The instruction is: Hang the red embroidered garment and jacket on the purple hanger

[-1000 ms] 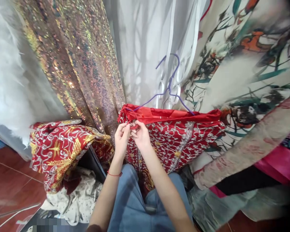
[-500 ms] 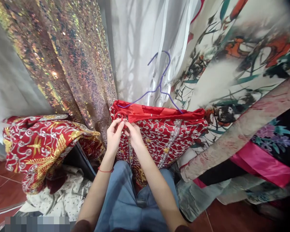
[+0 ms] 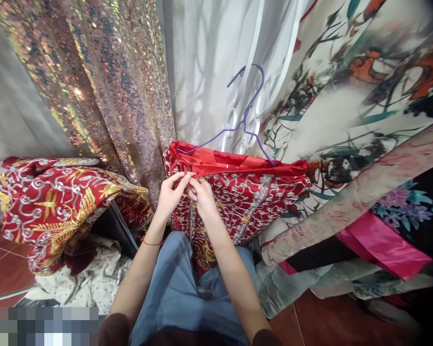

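Note:
A red garment (image 3: 223, 192) with silver and gold embroidery hangs in front of my knees from a purple wire hanger (image 3: 243, 122). Its smooth red lining (image 3: 231, 161) shows along the open top edge. My left hand (image 3: 172, 196) is closed in a pinch at the left part of this edge, on a thin red cord (image 3: 185, 169). Right beside it, my right hand (image 3: 204, 198) is also closed, its fingertips meeting the left ones at the cord. The fingers partly hide the cord's end, and the cord blends with the red cloth.
Another red embroidered garment (image 3: 54, 206) is draped at the left, above a white spotted cloth (image 3: 94, 283). A sequined curtain (image 3: 130, 86) and white fabric (image 3: 202, 62) hang behind. Printed fabric (image 3: 332, 115) and a bright pink cloth (image 3: 382, 245) are at the right.
My fingertips have shifted slightly right and closer together along the top edge. The red loop that stood above them shows less. The view has moved a little.

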Motion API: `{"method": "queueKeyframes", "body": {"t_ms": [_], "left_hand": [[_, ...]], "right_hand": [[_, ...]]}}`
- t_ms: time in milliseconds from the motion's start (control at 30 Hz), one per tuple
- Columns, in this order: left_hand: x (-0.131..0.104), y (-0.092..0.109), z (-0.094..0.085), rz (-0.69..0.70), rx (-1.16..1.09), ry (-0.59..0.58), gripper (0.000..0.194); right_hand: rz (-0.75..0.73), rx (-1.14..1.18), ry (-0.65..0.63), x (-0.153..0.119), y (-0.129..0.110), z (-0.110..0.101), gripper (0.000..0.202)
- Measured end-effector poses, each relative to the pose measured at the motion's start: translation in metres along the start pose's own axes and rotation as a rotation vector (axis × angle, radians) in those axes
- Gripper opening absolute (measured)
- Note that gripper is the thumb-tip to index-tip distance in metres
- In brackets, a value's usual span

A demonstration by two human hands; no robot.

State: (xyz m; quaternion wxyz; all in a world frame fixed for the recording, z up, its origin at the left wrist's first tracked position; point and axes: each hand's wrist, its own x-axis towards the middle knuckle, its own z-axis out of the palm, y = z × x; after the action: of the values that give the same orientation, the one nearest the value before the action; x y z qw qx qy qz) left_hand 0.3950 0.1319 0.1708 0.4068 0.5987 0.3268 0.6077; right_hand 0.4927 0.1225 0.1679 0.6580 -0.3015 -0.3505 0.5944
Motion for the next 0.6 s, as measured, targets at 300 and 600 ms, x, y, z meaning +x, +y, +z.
{"method": "queueKeyframes", "body": {"t_ms": [300,600], "left_hand": [[-0.001,-0.017,-0.002,0.134,0.062,0.144,0.023],[0.014,-0.021,0.005,-0.081,-0.126,0.185,0.024]], "right_hand": [[-0.047,-0.154,0.005,-0.008,-0.007,0.005,0.027],[-0.101,-0.159,0.044,-0.008,0.003,0.003,0.03]]}}
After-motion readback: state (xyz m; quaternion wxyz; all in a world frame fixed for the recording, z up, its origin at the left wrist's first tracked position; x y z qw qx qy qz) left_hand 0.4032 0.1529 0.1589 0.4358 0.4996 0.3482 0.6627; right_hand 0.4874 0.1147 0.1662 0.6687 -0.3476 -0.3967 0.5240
